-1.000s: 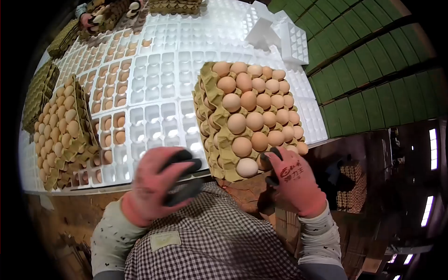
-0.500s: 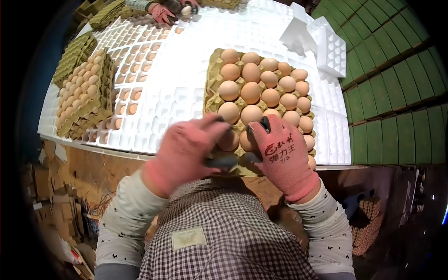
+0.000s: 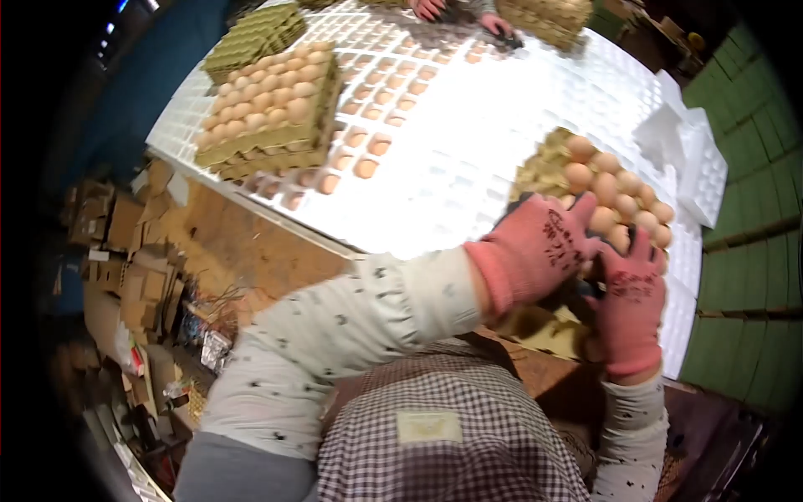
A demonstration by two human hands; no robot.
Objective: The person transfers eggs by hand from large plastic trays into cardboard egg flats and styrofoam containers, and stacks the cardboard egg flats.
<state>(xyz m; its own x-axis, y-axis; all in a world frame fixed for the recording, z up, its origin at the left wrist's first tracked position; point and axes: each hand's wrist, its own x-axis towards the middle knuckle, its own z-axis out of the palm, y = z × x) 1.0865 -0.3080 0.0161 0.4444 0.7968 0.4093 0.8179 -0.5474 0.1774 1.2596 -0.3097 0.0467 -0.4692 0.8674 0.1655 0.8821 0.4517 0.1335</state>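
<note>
A moulded pulp egg tray (image 3: 542, 171) with brown eggs (image 3: 626, 205) lies on the right of the table, tilted in my view. Bare tray cells show along its left side and at its near edge. My left hand (image 3: 542, 251), in a pink glove with dark fingertips, reaches over the tray with its fingers curled among the eggs. Close beside it, my right hand (image 3: 631, 305), gloved alike, curls down over the tray's right part. Both hands appear closed around eggs, though most of what lies under their fingers is hidden.
White foam trays (image 3: 468, 109) cover the table, some cells holding eggs. At the left stand a stack of filled pulp trays (image 3: 268, 155) and more pulp trays (image 3: 255, 38). A co-worker's hands (image 3: 464, 15) are at the far side. Green boxes (image 3: 744, 251) line the right; cardboard (image 3: 146, 293) lies left.
The view has swung left, so the tray now sits farther right. My hands have drawn closer together over it. Cells at its near edge that held eggs now look bare.
</note>
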